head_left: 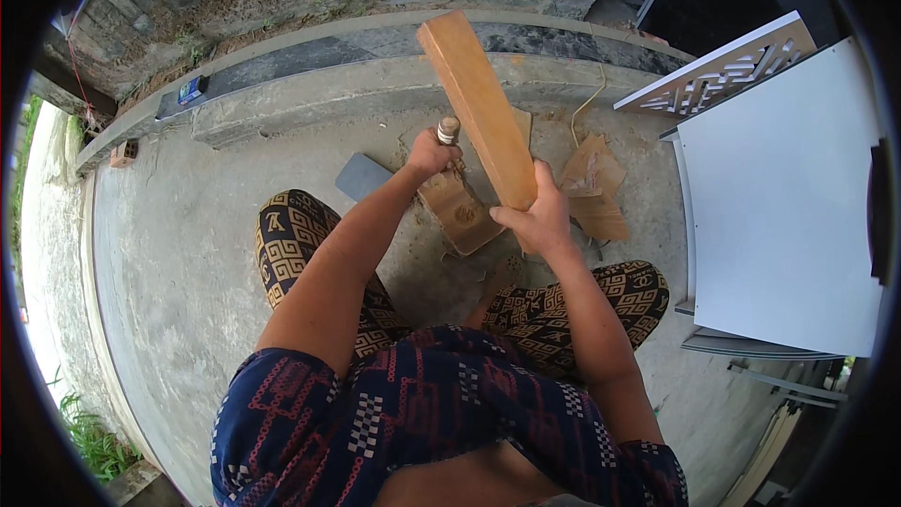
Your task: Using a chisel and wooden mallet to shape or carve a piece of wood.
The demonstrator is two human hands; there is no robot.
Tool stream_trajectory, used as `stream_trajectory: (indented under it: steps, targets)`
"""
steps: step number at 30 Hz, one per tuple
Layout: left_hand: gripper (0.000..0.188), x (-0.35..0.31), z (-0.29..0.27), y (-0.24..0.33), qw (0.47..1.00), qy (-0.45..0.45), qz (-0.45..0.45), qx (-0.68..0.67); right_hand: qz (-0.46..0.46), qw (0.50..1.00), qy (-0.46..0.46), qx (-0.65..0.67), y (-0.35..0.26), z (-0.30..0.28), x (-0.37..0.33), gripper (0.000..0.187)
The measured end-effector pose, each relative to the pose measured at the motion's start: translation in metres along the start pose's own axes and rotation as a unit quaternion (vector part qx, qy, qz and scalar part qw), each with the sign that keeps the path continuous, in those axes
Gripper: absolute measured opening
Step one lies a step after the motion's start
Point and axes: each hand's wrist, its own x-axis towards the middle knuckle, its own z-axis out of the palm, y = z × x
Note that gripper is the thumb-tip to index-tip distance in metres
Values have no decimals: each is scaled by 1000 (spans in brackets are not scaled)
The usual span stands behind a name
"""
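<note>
My left hand is closed round the upright handle of a chisel. Its worn top faces up, while the blade is hidden below the fist. Under it lies a carved brown wood block with a round relief pattern on its face; whether the tip touches the block I cannot tell. In my right hand is a thick, orange-brown wooden bar, gripped at its near end. The bar slants up and away to the left, its far end beyond the chisel and apart from it.
Flat brown pieces lie right of the block, and a grey sheet lies left. A low concrete ledge runs behind, carrying a small blue box. White panels and a cut-out lattice board stand at right.
</note>
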Motion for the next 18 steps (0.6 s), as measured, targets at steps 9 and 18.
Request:
stream_trajectory:
  steps: [9, 18]
  targets:
    - [23, 4, 4, -10, 999, -20, -26, 3, -67, 994, 62, 54, 2, 4, -2, 69]
    - [23, 5, 5, -12, 994, -44, -78, -67, 21, 999, -34, 27, 4, 3, 4, 72]
